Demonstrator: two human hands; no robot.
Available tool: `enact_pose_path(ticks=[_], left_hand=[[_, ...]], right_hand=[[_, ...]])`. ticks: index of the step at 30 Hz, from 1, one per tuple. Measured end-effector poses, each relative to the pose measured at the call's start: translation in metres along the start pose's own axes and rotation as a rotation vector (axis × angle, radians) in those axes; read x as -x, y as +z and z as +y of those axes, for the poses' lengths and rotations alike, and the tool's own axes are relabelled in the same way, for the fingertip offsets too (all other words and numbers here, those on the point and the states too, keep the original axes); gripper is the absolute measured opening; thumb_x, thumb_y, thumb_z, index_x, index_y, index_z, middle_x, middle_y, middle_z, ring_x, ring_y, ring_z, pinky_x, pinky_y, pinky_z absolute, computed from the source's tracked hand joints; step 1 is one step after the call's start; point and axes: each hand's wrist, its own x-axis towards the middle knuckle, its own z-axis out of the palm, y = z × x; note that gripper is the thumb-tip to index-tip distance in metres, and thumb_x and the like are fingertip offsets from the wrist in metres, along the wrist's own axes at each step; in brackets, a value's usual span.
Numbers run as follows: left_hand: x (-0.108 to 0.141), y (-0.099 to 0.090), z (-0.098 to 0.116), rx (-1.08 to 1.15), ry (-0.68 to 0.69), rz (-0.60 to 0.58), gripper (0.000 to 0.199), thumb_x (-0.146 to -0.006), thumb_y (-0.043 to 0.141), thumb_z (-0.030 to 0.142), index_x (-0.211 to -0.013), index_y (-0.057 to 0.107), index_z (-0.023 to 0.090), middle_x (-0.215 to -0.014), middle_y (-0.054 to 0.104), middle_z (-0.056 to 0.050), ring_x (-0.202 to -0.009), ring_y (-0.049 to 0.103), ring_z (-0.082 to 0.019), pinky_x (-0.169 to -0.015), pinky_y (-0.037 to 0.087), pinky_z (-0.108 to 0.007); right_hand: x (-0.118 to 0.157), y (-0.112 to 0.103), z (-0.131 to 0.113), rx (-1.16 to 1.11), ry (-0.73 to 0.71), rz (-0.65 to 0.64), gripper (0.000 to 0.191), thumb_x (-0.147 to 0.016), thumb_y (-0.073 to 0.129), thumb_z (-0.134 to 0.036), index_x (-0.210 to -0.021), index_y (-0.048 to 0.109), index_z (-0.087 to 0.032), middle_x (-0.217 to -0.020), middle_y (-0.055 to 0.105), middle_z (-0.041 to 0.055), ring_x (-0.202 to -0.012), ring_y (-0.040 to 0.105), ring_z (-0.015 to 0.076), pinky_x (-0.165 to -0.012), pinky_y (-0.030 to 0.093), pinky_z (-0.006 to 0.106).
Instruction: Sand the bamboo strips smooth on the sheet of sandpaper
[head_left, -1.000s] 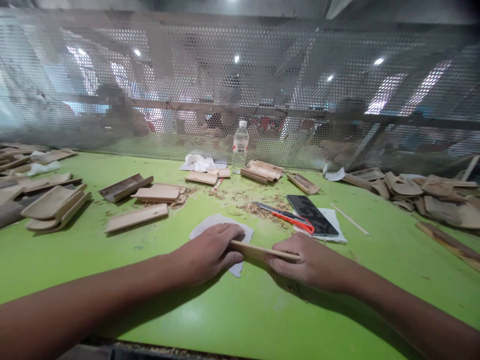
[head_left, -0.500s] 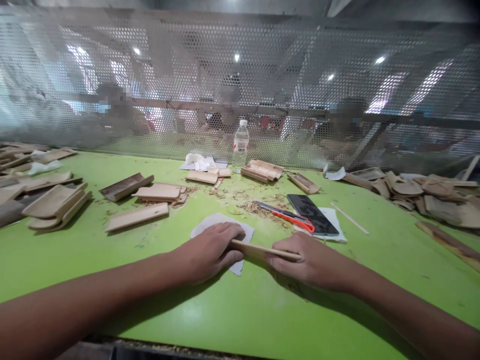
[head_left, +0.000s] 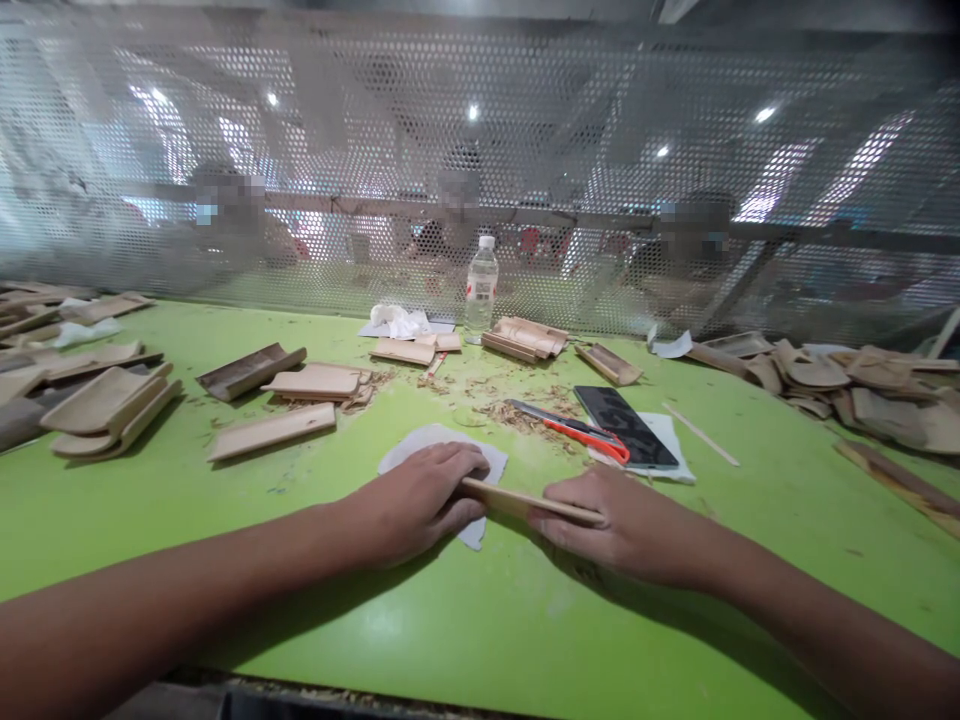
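A pale bamboo piece [head_left: 517,501], seen edge-on, spans the gap between my two hands. My left hand [head_left: 427,500] is closed on its left end, above a white paper sheet [head_left: 474,532] that may be sandpaper. At the other end, the fingers and thumb of my right hand [head_left: 600,515] pinch the piece. Beyond my right hand lies a utility knife [head_left: 574,430] with a red-orange handle and its blade showing. A dark phone [head_left: 625,428] rests beside the knife, partly on white paper [head_left: 679,455].
Bamboo pieces [head_left: 274,432] lie on the green table [head_left: 375,640] at left, with a larger pile [head_left: 862,385] at far right. Shavings [head_left: 517,415] surround the knife. A water bottle [head_left: 481,290] stands near the perforated metal screen [head_left: 360,120]; people sit behind it.
Almost nothing differs. Both hands keep their hold on the bamboo piece in about the same position, and the view has shifted very slightly.
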Motion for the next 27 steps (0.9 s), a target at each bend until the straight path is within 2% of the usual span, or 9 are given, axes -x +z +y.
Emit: enact_pose_path(ticks=[6, 9, 11, 13, 17, 21, 24, 27], left_hand=[[0.0, 0.0, 0.0, 0.01, -0.001, 0.002, 0.027, -0.104, 0.054, 0.03, -0.127, 0.057, 0.016, -0.133, 0.061, -0.014, -0.12, 0.058, -0.03, -0.103, 0.045, -0.044], [0.001, 0.001, -0.001, 0.036, -0.046, 0.01, 0.038, -0.103, 0.055, 0.034, -0.136, 0.051, 0.016, -0.135, 0.061, -0.014, -0.121, 0.058, -0.031, -0.103, 0.045, -0.046], [0.002, 0.003, -0.001, 0.064, -0.067, 0.032, 0.052, -0.102, 0.056, 0.035, -0.147, 0.039, 0.016, -0.138, 0.061, -0.015, -0.124, 0.057, -0.032, -0.105, 0.045, -0.048], [0.003, 0.004, -0.001, 0.077, -0.053, 0.053, 0.056, -0.101, 0.054, 0.034, -0.149, 0.034, 0.015, -0.138, 0.06, -0.017, -0.125, 0.056, -0.033, -0.106, 0.044, -0.049], [0.002, 0.003, 0.001, 0.02, -0.02, 0.042, 0.042, -0.1, 0.053, 0.032, -0.137, 0.046, 0.015, -0.128, 0.062, -0.017, -0.12, 0.058, -0.033, -0.105, 0.046, -0.048], [0.002, 0.003, 0.002, -0.023, -0.051, 0.006, 0.043, -0.102, 0.054, 0.035, -0.139, 0.047, 0.014, -0.137, 0.059, -0.019, -0.131, 0.052, -0.035, -0.107, 0.044, -0.049], [0.003, 0.004, 0.0, -0.018, -0.066, 0.002, 0.052, -0.102, 0.054, 0.035, -0.147, 0.042, 0.013, -0.147, 0.053, -0.02, -0.137, 0.048, -0.035, -0.111, 0.041, -0.05], [0.003, 0.005, -0.001, 0.033, -0.078, 0.027, 0.067, -0.101, 0.056, 0.036, -0.157, 0.029, 0.012, -0.151, 0.05, -0.022, -0.137, 0.048, -0.036, -0.112, 0.038, -0.053]], right_hand=[[0.0, 0.001, 0.001, 0.017, -0.022, 0.021, 0.04, -0.102, 0.047, -0.044, -0.07, 0.048, -0.019, -0.061, 0.048, -0.0022, -0.055, 0.041, 0.0123, -0.053, 0.024, 0.028], [-0.001, 0.001, 0.002, -0.016, -0.016, 0.066, 0.045, -0.103, 0.045, -0.048, -0.069, 0.049, -0.019, -0.062, 0.05, -0.0012, -0.056, 0.042, 0.0131, -0.054, 0.026, 0.028], [-0.001, 0.0, 0.003, -0.149, 0.008, 0.067, 0.047, -0.102, 0.047, -0.053, -0.07, 0.052, -0.019, -0.063, 0.052, -0.001, -0.056, 0.044, 0.013, -0.054, 0.028, 0.028], [0.0, -0.002, 0.005, -0.35, 0.025, 0.064, 0.05, -0.099, 0.051, -0.06, -0.071, 0.057, -0.019, -0.062, 0.052, -0.0014, -0.054, 0.046, 0.0123, -0.051, 0.031, 0.026], [0.004, -0.006, 0.008, -0.741, 0.032, 0.117, 0.058, -0.094, 0.055, -0.067, -0.06, 0.055, -0.021, -0.044, 0.041, -0.006, -0.035, 0.034, 0.0088, -0.038, 0.026, 0.025], [0.008, -0.007, 0.012, -0.927, 0.009, 0.145, 0.062, -0.096, 0.051, -0.067, -0.053, 0.05, -0.022, -0.035, 0.03, -0.0084, -0.03, 0.029, 0.0082, -0.035, 0.021, 0.024], [0.007, -0.007, 0.015, -0.973, 0.021, 0.151, 0.062, -0.095, 0.051, -0.069, -0.054, 0.049, -0.023, -0.035, 0.028, -0.0094, -0.03, 0.029, 0.0083, -0.036, 0.024, 0.024], [0.004, -0.009, 0.014, -0.783, 0.038, 0.231, 0.059, -0.096, 0.049, -0.07, -0.061, 0.053, -0.023, -0.042, 0.037, -0.0073, -0.033, 0.033, 0.0094, -0.037, 0.028, 0.024]])
